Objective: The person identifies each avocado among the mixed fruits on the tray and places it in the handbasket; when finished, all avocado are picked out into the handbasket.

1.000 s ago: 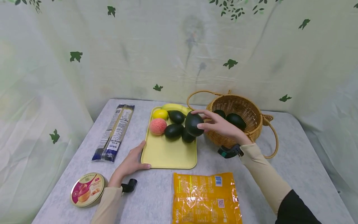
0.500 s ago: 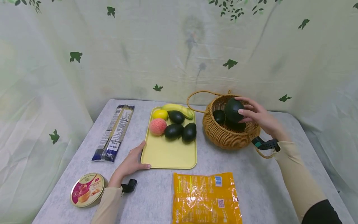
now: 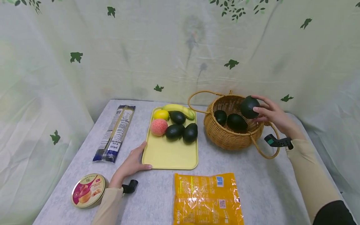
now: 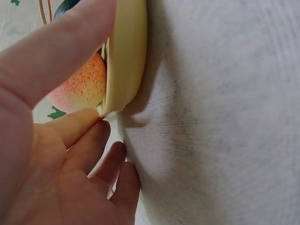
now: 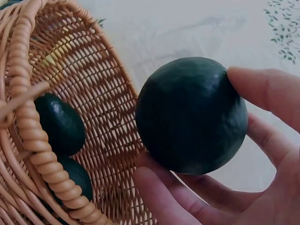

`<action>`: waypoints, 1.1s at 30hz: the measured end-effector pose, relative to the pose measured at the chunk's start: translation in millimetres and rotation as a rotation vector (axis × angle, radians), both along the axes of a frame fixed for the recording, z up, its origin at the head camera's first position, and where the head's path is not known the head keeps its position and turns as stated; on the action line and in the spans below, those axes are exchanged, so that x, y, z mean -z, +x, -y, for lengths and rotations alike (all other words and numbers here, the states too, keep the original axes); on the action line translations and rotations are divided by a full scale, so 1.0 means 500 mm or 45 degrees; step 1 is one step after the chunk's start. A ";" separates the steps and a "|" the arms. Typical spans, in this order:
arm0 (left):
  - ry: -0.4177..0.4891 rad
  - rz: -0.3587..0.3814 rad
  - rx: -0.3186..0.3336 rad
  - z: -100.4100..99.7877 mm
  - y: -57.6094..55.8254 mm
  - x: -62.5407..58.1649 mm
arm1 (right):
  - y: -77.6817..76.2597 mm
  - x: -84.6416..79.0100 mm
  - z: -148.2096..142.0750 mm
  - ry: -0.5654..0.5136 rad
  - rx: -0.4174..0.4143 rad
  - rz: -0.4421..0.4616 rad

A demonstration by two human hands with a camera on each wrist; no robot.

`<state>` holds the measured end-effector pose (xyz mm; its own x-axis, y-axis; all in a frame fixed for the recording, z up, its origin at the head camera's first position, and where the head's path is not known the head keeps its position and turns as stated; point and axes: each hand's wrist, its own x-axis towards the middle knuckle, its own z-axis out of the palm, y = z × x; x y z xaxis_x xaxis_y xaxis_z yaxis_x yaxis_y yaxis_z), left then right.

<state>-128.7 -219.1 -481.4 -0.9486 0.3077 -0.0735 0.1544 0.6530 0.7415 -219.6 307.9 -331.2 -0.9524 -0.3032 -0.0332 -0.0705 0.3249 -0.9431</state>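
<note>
At the right side of the basket opening, my right hand (image 3: 271, 114) grips a dark green avocado (image 3: 249, 107) between thumb and fingers. The right wrist view shows this avocado (image 5: 191, 116) end-on, rounded, beside the woven wall. Two more avocados, one to the left (image 3: 220, 117) and one nearer the middle (image 3: 237, 122), lie inside the wicker basket (image 3: 229, 140). My left hand (image 3: 132, 164) rests at the near left corner of the yellow tray (image 3: 170, 157), thumb on the front edge and fingers along the side. On the tray sit three avocados, a peach (image 3: 158, 127), a lemon (image 3: 161, 115) and a banana (image 3: 181, 111).
A long printed packet (image 3: 114, 134) lies left of the tray, and a round tin (image 3: 88, 190) stands at the front left. In front of the tray is an orange bag (image 3: 207, 198). The basket's handles (image 3: 265, 155) stick out left and right; a curtain hangs behind.
My right hand has carried the avocado rightward from over the tray, across the basket, to its right side. The left hand stays at the tray corner.
</note>
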 end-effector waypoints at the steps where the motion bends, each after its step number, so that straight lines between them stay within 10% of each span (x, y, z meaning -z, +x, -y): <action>1: 0.000 0.000 0.000 0.000 0.000 0.001 | -0.001 -0.001 -0.001 0.015 -0.005 0.006; 21: 0.001 -0.006 -0.005 -0.001 -0.001 0.008 | -0.043 0.004 0.040 0.547 -0.477 0.131; 33: 0.004 -0.006 -0.015 0.000 0.001 0.007 | -0.055 0.021 0.053 0.437 -0.453 0.047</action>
